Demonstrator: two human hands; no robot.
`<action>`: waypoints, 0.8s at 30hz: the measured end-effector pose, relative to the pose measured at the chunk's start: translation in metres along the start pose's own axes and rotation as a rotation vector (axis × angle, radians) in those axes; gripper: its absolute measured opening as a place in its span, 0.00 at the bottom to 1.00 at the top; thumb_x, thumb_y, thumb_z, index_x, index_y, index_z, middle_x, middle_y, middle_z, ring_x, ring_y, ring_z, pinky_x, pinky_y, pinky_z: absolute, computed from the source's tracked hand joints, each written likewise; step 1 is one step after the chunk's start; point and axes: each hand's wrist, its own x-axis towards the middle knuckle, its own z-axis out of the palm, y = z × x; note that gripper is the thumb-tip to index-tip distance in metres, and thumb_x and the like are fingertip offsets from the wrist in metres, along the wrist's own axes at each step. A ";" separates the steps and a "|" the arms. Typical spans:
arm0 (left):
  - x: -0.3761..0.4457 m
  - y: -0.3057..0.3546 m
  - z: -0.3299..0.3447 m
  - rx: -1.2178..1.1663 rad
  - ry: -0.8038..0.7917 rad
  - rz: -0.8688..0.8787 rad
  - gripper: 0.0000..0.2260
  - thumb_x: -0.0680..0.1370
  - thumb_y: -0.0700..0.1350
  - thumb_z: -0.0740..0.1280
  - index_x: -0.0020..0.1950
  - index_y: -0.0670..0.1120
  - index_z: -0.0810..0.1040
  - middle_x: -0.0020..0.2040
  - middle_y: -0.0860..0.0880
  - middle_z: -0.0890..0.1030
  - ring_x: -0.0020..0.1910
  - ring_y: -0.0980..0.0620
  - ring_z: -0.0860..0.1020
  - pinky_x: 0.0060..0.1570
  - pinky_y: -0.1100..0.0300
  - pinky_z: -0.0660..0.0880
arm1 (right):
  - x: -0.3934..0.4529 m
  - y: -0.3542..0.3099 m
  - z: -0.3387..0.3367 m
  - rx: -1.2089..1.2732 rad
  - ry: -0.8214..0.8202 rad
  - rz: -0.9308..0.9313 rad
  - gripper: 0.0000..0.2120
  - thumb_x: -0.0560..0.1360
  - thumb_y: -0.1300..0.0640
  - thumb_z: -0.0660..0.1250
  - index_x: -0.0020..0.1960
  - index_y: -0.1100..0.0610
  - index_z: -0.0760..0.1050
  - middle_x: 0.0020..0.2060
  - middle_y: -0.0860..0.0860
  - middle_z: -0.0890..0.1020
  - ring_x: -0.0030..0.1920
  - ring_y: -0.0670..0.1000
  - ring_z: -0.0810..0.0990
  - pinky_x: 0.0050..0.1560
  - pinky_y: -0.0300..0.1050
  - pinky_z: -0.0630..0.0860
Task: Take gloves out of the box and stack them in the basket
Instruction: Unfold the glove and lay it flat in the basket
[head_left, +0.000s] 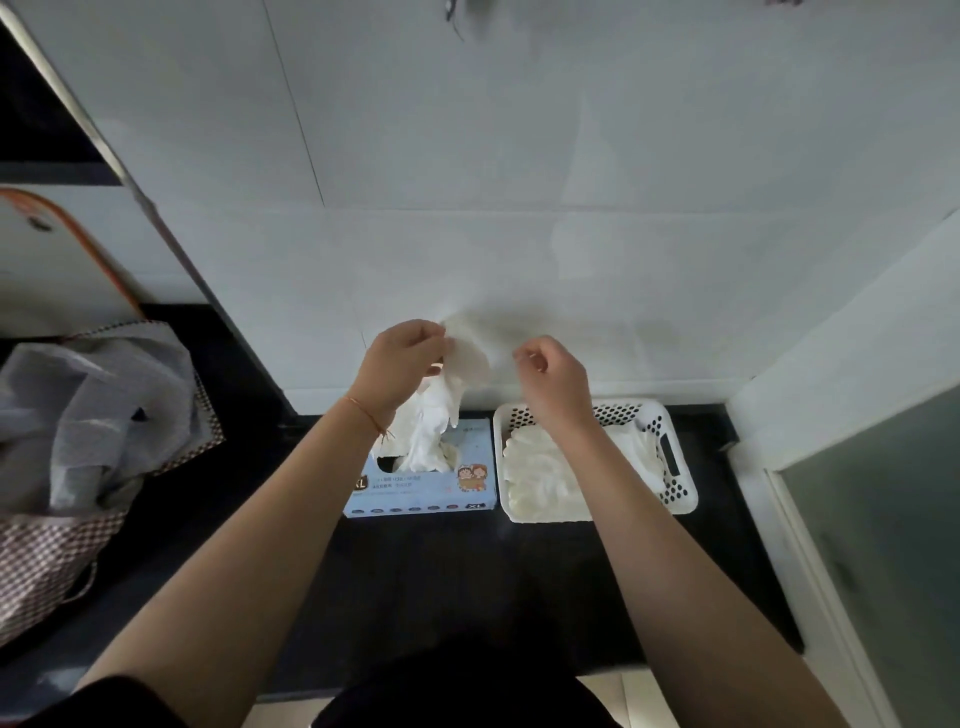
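Two forearms reach over dark counter (441, 582), white tiled wall (519, 182) behind. Blue glove box (421, 486) at 12 o'clock, more gloves bulging from its slot; white perforated basket (670, 470) just at its 3 o'clock w/ a glove stack (540, 478) inside. Above both, left hand (402, 358) & right hand (553, 376) pinch a white glove (467, 358) betw. them. Checked bag (78, 457) at 9 o'clock.

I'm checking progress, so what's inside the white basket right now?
The white basket holds a pile of white gloves stacked toward its left side. The right hand and forearm cross over the middle, hiding what lies beneath, and the basket's floor is covered.
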 end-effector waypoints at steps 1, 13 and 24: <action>0.000 0.004 0.001 -0.060 -0.034 -0.016 0.06 0.78 0.39 0.65 0.44 0.41 0.81 0.43 0.43 0.82 0.45 0.46 0.81 0.55 0.50 0.79 | 0.002 -0.005 -0.005 0.057 0.007 0.001 0.08 0.77 0.60 0.61 0.52 0.55 0.78 0.41 0.46 0.78 0.40 0.45 0.75 0.42 0.42 0.71; -0.013 0.007 0.043 -0.198 -0.329 -0.219 0.19 0.74 0.55 0.61 0.47 0.39 0.76 0.38 0.46 0.79 0.38 0.48 0.77 0.36 0.58 0.73 | -0.006 -0.021 -0.040 0.246 -0.317 0.032 0.03 0.72 0.56 0.72 0.44 0.55 0.79 0.36 0.48 0.78 0.36 0.45 0.77 0.40 0.41 0.72; -0.015 -0.010 0.065 0.210 -0.269 -0.052 0.07 0.74 0.44 0.66 0.45 0.49 0.84 0.36 0.49 0.79 0.36 0.51 0.72 0.39 0.57 0.70 | -0.004 -0.008 -0.060 0.170 0.015 -0.019 0.15 0.74 0.54 0.72 0.35 0.56 0.69 0.27 0.45 0.67 0.29 0.44 0.65 0.31 0.37 0.63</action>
